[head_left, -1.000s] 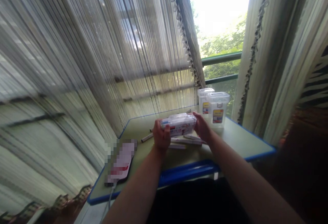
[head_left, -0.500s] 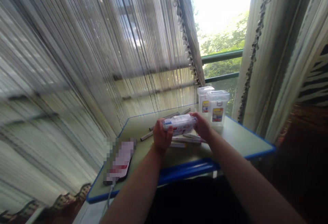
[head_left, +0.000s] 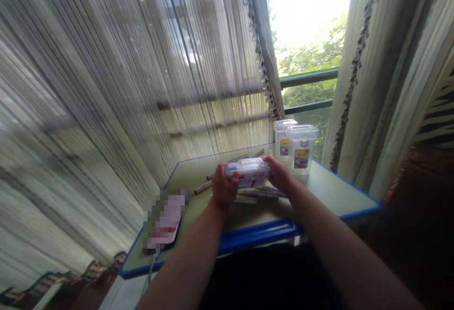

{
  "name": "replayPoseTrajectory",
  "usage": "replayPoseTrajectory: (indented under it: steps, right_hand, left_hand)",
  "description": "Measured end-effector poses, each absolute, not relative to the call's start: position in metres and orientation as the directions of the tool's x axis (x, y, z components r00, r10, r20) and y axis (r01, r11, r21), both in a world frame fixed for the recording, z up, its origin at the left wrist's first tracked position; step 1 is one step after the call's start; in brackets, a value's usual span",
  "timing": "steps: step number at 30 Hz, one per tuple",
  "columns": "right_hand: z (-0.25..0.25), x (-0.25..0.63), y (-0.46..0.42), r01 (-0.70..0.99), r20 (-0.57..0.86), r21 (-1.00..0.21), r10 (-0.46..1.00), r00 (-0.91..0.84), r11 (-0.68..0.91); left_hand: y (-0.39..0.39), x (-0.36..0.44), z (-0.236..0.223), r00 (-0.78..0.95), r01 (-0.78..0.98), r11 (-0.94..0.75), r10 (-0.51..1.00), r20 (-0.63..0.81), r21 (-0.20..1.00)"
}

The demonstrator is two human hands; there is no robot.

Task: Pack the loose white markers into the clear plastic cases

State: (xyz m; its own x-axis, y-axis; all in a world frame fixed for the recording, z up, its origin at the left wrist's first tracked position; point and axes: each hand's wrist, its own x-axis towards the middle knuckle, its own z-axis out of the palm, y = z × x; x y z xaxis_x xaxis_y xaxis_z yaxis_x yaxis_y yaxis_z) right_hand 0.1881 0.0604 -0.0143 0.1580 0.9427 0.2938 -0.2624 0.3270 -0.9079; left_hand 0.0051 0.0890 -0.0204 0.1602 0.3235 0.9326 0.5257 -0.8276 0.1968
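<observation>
Both my hands hold a clear plastic box [head_left: 248, 172] with a red, white and blue label, lifted a little above the green table [head_left: 329, 192]. My left hand [head_left: 222, 189] grips its left end with the fingers closed round it. My right hand [head_left: 280, 174] grips its right end. Several marker pens [head_left: 260, 192] lie on the table right under the box, and more pens [head_left: 204, 187] lie to the left and behind it.
Two upright clear containers [head_left: 301, 148] with yellow labels stand at the table's far right. A phone [head_left: 166, 222] with a cable lies at the left front. String curtains hang left and behind; a window with green railings is beyond.
The box has tilted slightly in my hands, from its label side toward a flatter pose, and stays over the pens. The view has shifted a little.
</observation>
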Motion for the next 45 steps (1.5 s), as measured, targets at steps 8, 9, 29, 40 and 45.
replayPoseTrajectory:
  steps: [8,9,29,40,45]
  right_hand:
    - [-0.026,0.196,0.065,-0.174,0.452,-0.838,0.837,0.308,0.517]
    - [-0.028,0.198,0.065,-0.157,0.477,-0.825,0.817,0.323,0.543]
    - [-0.013,0.184,0.051,-0.463,0.271,-0.858,0.962,-0.039,0.223]
    - [-0.024,0.187,0.065,-0.456,0.173,-0.862,0.974,0.146,0.222]
    - [-0.023,0.19,0.065,-0.491,0.149,-0.849,0.98,0.129,0.194]
  left_hand:
    - [0.085,0.012,-0.016,0.178,0.525,-0.822,0.361,0.916,0.222]
    - [0.085,0.012,-0.016,0.182,0.526,-0.823,0.355,0.917,0.214]
    - [0.101,0.009,-0.021,-0.125,0.346,-0.748,0.561,0.818,0.566]
    - [0.101,0.017,-0.017,-0.042,-0.14,-0.409,0.912,0.407,0.902]
    - [0.103,0.02,-0.014,-0.018,-0.346,-0.347,0.931,0.364,0.872]
